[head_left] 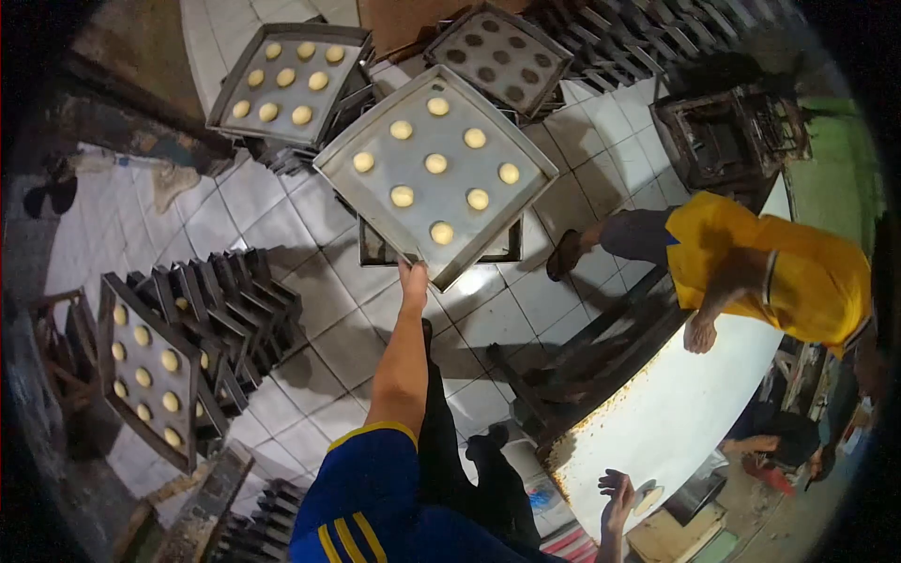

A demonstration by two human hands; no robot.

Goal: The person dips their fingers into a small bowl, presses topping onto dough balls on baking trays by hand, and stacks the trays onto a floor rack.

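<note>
My left hand [412, 279] is closed on the near corner of a square metal baking tray [375, 211]. Several round, pale dough balls [435, 163] sit spaced apart on it. This tray lies turned at an angle above other trays [511, 246]; whether it rests fully on them I cannot tell. At the lower right, my right hand [616, 490] is held out with its fingers apart, holding nothing, by the edge of a white table [676, 403]. Close beside it is a flat, pale oval piece [648, 499], whose kind is unclear.
Another tray of dough balls [282, 98] and a dark-spotted tray [497, 58] stand behind. Crosswise-stacked trays [225, 319] rise at left, on white floor tiles [319, 291]. A person in a yellow shirt [770, 267] bends over the table. Another person [784, 436] is at lower right.
</note>
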